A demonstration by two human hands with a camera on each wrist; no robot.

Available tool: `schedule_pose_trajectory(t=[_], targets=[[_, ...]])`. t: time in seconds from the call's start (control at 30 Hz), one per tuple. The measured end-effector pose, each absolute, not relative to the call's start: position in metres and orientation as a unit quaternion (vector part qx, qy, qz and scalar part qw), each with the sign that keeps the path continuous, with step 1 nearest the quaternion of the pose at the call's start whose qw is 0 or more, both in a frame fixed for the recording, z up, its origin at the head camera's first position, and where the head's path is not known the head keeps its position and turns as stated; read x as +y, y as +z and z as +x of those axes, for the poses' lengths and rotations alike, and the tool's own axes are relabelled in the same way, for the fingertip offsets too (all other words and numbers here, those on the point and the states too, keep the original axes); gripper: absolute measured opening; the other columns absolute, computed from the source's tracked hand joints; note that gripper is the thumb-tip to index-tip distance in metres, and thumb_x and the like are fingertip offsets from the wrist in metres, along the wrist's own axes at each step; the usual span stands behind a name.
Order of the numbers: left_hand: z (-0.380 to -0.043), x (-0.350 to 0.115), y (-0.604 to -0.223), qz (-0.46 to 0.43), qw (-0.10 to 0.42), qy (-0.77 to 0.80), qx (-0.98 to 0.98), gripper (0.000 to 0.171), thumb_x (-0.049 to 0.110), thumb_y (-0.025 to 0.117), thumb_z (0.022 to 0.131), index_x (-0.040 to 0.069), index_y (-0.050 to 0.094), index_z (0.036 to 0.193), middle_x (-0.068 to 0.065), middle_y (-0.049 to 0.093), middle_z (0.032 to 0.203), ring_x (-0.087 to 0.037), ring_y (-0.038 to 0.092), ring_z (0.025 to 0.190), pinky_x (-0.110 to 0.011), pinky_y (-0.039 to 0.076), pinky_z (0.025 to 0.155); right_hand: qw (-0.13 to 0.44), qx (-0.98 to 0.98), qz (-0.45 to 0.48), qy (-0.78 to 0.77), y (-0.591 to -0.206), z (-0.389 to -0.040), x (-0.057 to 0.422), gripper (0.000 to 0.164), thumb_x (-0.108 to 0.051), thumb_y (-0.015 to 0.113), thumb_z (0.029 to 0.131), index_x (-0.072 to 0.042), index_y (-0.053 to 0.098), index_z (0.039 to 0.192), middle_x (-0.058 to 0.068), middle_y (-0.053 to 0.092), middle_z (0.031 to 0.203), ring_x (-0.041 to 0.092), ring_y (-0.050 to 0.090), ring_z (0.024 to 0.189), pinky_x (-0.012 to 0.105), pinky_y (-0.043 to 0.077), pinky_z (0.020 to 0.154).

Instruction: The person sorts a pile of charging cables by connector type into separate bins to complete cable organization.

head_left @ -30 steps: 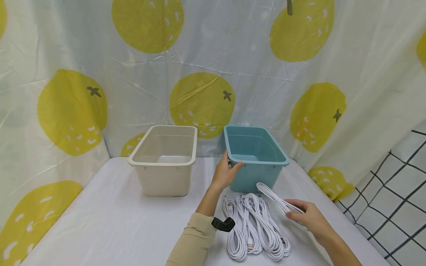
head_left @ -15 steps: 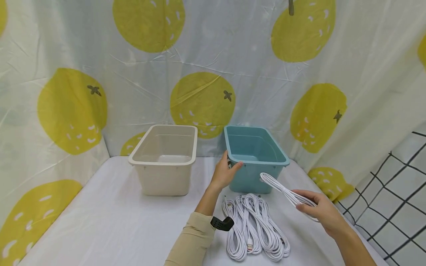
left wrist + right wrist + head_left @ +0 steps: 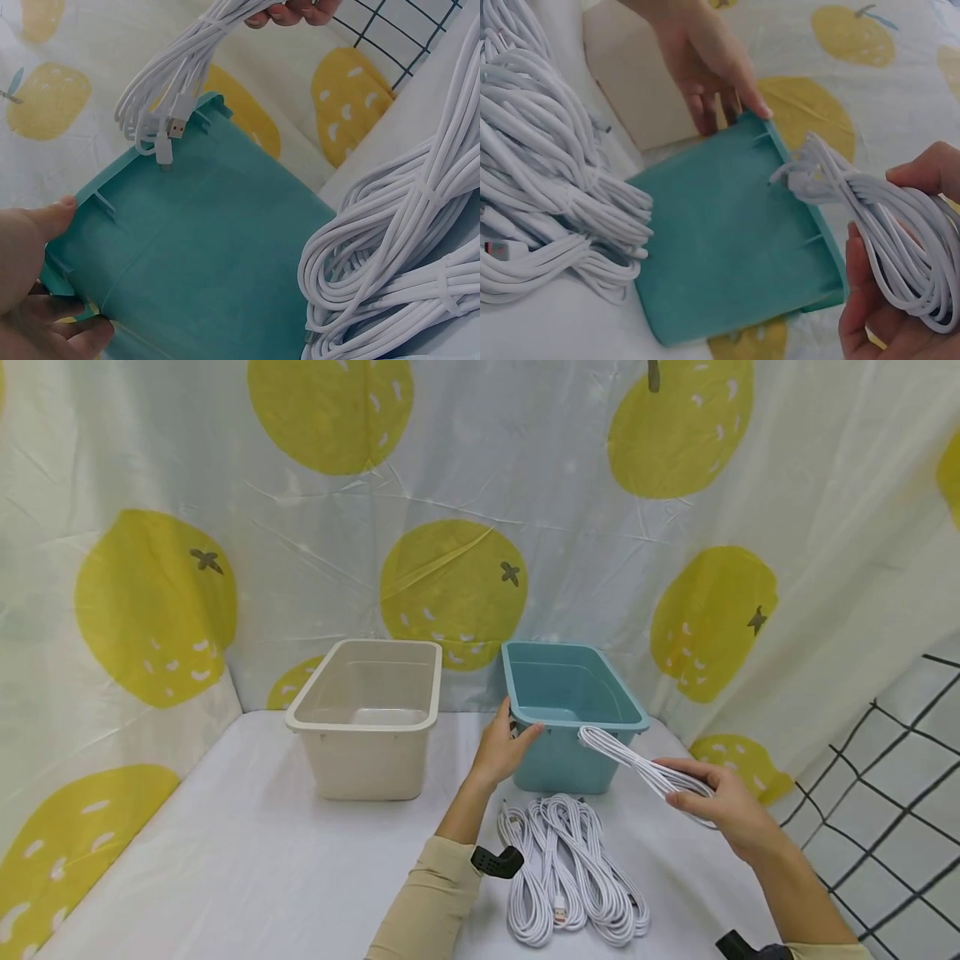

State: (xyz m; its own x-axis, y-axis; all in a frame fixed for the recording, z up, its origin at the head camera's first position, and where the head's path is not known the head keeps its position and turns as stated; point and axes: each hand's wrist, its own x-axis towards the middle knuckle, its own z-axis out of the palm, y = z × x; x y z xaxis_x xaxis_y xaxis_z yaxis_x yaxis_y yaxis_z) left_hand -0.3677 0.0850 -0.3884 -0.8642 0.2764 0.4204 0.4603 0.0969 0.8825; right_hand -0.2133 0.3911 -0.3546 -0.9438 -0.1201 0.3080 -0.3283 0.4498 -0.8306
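In the head view my right hand [image 3: 738, 814] holds a coiled white USB cable [image 3: 626, 757], pinched between thumb and fingers. Its far looped end overlaps the front rim of the teal plastic bin [image 3: 558, 764]. Two plugs [image 3: 177, 126] of this cable dangle in front of the bin wall in the left wrist view. My left hand [image 3: 501, 753] grips the bin's near left corner, thumb on the front under the rim and fingers round the side. Several more coiled white cables [image 3: 573, 868] lie in a pile on the table before the bin.
A beige bin [image 3: 371, 764] of similar shape stands left of the teal one. A black wire grid [image 3: 892, 802] borders the right side. Behind the bins hangs a pale curtain [image 3: 570, 527] with yellow fruit prints. White cloth covers the table [image 3: 247, 860].
My right hand has lifted the coiled cable up from beside the pile to the teal bin's rim height. The left hand keeps its grip on the bin's corner.
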Motion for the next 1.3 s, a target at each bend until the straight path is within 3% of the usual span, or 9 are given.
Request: schedule_pose_trajectory(t=[0.47,0.77,0.93,1.07,1.2,1.3], targets=[[-0.371,0.086,-0.387,-0.262,0.085,-0.619,-0.736,0.078,0.031,0.068,0.103,0.007,0.025,0.164,-0.015,0.045,0.156,-0.037,0.044,0.142,-0.053,0.044,0.109,0.116,-0.843,0.199,0.487,-0.321,-0.224,0.394,0.041,0.01,0.068,0.092,0.001,0.068,0.132,-0.007,0.071,0.114,0.012,0.065,0.093,0.024,0.056,0.076],[-0.371,0.084,-0.389,-0.262,0.08,-0.623,-0.733,0.077,0.029,0.069,0.103,0.01,0.025,0.164,-0.014,0.045,0.156,-0.034,0.044,0.142,-0.051,0.044,0.11,0.097,-0.838,0.169,0.511,-0.294,-0.255,0.381,0.039,-0.004,0.069,0.099,0.004,0.063,0.137,-0.006,0.071,0.114,0.013,0.067,0.099,0.022,0.055,0.084],[-0.372,0.084,-0.39,-0.263,0.078,-0.623,-0.733,0.077,0.029,0.069,0.103,0.011,0.026,0.164,-0.014,0.045,0.156,-0.034,0.044,0.143,-0.05,0.044,0.11,0.094,-0.847,0.146,0.503,-0.282,-0.279,0.37,0.049,-0.013,0.07,0.1,0.007,0.056,0.142,-0.002,0.069,0.121,0.012,0.065,0.106,0.022,0.053,0.09],[-0.372,0.084,-0.39,-0.262,0.072,-0.624,-0.732,0.077,0.029,0.069,0.103,0.009,0.025,0.164,-0.015,0.044,0.157,-0.035,0.043,0.143,-0.052,0.043,0.11,0.097,-0.866,0.115,0.477,-0.275,-0.297,0.359,0.053,-0.021,0.071,0.1,0.003,0.056,0.145,0.009,0.065,0.131,0.019,0.062,0.114,0.038,0.05,0.1],[-0.372,0.084,-0.389,-0.261,0.071,-0.627,-0.731,0.078,0.029,0.068,0.103,0.008,0.025,0.164,-0.017,0.043,0.158,-0.037,0.043,0.143,-0.054,0.042,0.11,0.094,-0.869,0.095,0.476,-0.269,-0.314,0.348,0.056,-0.02,0.072,0.099,0.002,0.054,0.147,0.022,0.055,0.143,0.034,0.053,0.126,0.059,0.039,0.111],[-0.372,0.084,-0.389,-0.259,0.073,-0.623,-0.734,0.079,0.03,0.069,0.103,0.007,0.025,0.164,-0.016,0.043,0.158,-0.037,0.044,0.142,-0.053,0.044,0.109,0.09,-0.869,0.094,0.478,-0.268,-0.325,0.341,0.058,-0.018,0.072,0.098,0.003,0.052,0.148,0.025,0.049,0.148,0.042,0.046,0.133,0.063,0.034,0.113]])
